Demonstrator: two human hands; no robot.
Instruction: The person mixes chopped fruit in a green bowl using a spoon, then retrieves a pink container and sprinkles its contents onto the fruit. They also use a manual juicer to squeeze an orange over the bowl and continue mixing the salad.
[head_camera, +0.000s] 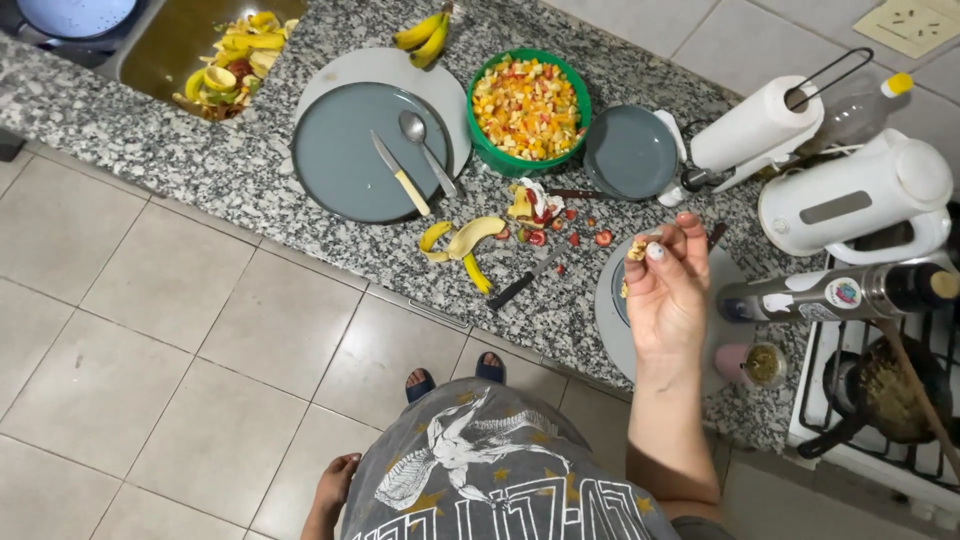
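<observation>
The right hand pinches a small piece of peeled fruit in its fingertips above the grey plate, so a light, steady grip suits it, with the green bowl at eleven o'clock and the left hand hanging empty.

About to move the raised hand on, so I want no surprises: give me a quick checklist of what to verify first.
1. Right hand grips the small pale food piece in its fingers: ok.
2. Left hand free, down at the side: ok.
3. Green bowl of cut fruit uncovered: ok.
4. Black-handled knife lies apart from the right hand: ok.
5. What the food piece is: cannot tell.
</observation>
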